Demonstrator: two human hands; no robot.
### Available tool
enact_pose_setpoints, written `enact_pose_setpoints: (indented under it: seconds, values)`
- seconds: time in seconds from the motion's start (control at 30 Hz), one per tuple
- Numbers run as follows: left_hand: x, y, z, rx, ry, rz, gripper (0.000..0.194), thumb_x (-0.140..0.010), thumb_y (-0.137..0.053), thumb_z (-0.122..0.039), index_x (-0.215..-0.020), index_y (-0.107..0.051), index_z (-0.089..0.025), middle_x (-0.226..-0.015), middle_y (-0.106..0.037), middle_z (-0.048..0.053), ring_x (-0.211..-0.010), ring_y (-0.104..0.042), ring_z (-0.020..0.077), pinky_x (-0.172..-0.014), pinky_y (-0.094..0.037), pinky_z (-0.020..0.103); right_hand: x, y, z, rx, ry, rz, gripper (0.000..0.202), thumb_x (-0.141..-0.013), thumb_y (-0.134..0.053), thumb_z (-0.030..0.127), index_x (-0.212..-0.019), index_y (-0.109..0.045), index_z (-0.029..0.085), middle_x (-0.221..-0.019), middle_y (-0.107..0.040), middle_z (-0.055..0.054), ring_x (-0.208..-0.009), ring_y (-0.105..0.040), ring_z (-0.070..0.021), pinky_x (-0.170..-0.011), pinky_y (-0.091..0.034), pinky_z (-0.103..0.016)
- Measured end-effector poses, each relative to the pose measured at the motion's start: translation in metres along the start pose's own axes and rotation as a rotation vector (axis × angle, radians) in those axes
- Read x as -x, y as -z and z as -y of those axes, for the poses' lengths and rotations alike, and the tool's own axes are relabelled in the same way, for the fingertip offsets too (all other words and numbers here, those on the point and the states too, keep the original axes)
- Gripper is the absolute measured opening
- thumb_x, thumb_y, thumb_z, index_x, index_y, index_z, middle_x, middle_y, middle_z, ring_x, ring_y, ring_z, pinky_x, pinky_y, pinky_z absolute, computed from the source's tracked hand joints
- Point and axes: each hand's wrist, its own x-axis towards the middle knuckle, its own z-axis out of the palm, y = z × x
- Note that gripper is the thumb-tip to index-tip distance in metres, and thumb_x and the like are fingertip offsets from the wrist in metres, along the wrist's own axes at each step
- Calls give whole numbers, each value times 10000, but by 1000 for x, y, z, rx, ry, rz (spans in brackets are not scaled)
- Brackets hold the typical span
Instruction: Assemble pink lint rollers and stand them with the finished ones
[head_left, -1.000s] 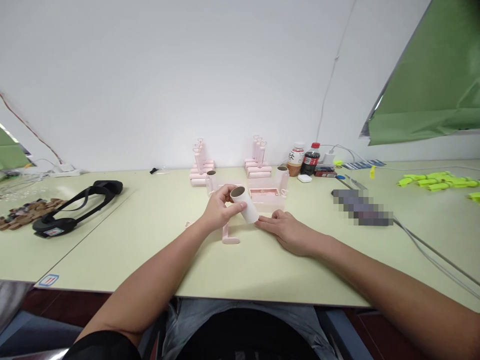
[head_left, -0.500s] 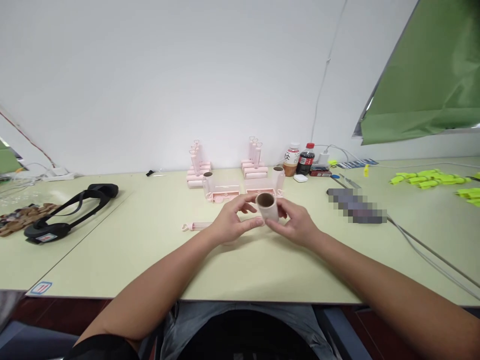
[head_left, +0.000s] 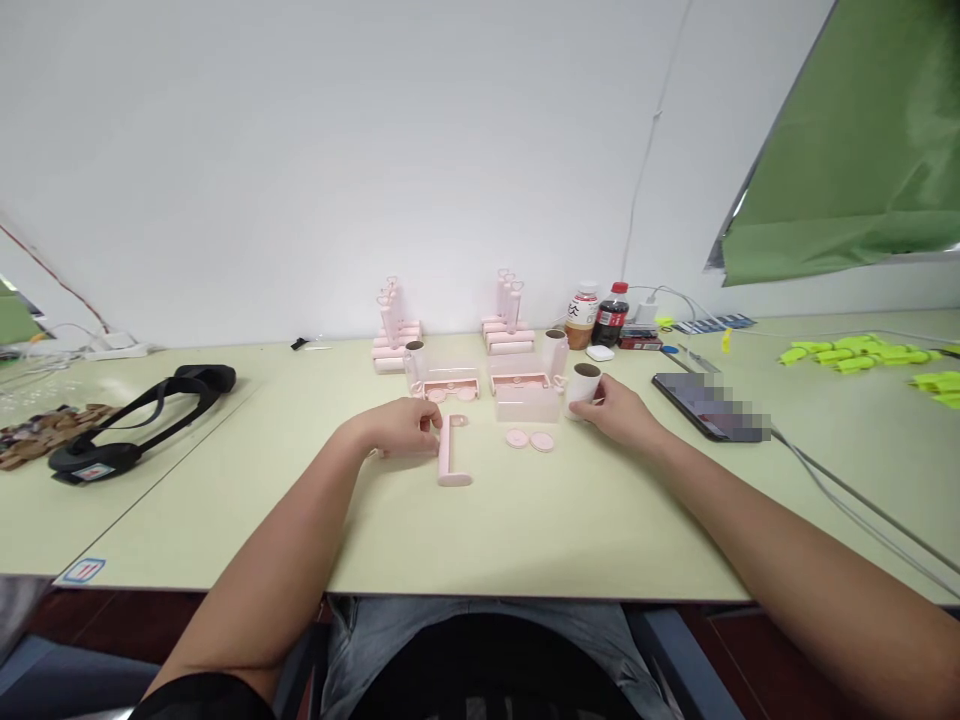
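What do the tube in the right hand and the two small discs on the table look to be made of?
The tube looks like cardboard, matte white outside with a brown inner wall; the discs are probably pink plastic, judging by their smooth, moulded-looking rims.

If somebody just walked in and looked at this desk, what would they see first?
Probably the bright yellow-green bundles at the far right of the desk. Then the black headset on the left might stand out, and the pale pink lint-roller-like pieces standing by the wall. In front, the right hand holds a white cardboard tube.
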Motion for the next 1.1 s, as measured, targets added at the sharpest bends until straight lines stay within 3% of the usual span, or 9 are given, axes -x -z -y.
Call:
enact_pose_setpoints:
  seconds: [0.1, 0.2, 0.3, 0.4, 0.5, 0.67, 0.83, 0.93, 1.1]
  values:
    - [-3, 0, 6, -20, 65, 90, 328, -556, -706, -342, -864, -661, -236, -834, -640, 16, -573, -538, 157, -467, -324, 245, 0, 0, -1, -7, -1, 38, 366, -682, -667, 375, -981, -594, 176, -981, -681, -86, -790, -625, -213, -646, -443, -306]
    - [-6, -3, 9, -35, 49, 122, 226, -549, -689, -309, -750, -638, -220, -759, -624, 3, -594, -525, 156, -488, -326, 240, -1, 3, -3, -90, -28, 29, 481, -670, -677, 368, -1100, -542, 198, -1048, -654, -83, -682, -607, -174, -580, -440, -293]
    - [-7, -6, 6, -29, -34, 91, 168, -570, -673, -284, -708, -611, -210, -725, -601, 1, -617, -514, 158, -501, -329, 241, 2, 8, 1, -203, -7, -220, 525, -681, -672, 375, -1150, -496, 217, -1019, -626, -68, -615, -549, -146, -540, -419, -285]
    - [-6, -9, -3, 11, -190, 12, 197, -597, -662, -240, -776, -588, -205, -743, -574, -3, -640, -505, 151, -529, -354, 243, 13, 9, 12, -432, 132, -408, 321, -730, -632, 366, -991, -518, 218, -813, -571, -14, -588, -486, -137, -531, -393, -274]
    - [-3, -19, -20, 50, -348, -70, 211, -684, -621, -236, -886, -574, -197, -777, -560, 1, -675, -520, 152, -583, -406, 256, 33, 0, 27, -573, 274, -185, 212, -772, -615, 387, -854, -528, 212, -649, -488, 23, -545, -440, -131, -510, -360, -265]
    - [2, -43, -48, 88, -584, -144, 221, -786, -576, -214, -1004, -550, -193, -935, -627, 30, -819, -591, 160, -727, -475, 276, 65, -27, 47, -583, 483, 440, 295, -854, -584, 469, -886, -573, 177, -782, -569, -20, -693, -519, -149, -628, -415, -274]
    - [0, -61, -56, -65, -702, -280, 130, -801, -574, -206, -921, -527, -194, -925, -615, 44, -846, -589, 168, -727, -470, 271, 75, -35, 53, -600, 475, 821, 422, -914, -490, 553, -836, -592, 151, -755, -578, -19, -644, -485, -120, -595, -383, -245]
    - [-4, -66, -55, -149, -758, -334, 63, -826, -531, -197, -884, -508, -193, -911, -603, 52, -838, -584, 165, -704, -458, 262, 74, -34, 52, -685, 392, 956, 477, -913, -461, 595, -886, -604, 140, -832, -642, -66, -665, -549, -130, -589, -405, -244]
    - [-6, -71, -53, -163, -732, -305, 123, -796, -569, -234, -890, -502, -192, -889, -622, 35, -773, -585, 145, -649, -426, 237, 74, -35, 49, -716, 355, 972, 470, -885, -512, 601, -779, -560, 146, -686, -586, -24, -580, -529, -113, -532, -379, -228]
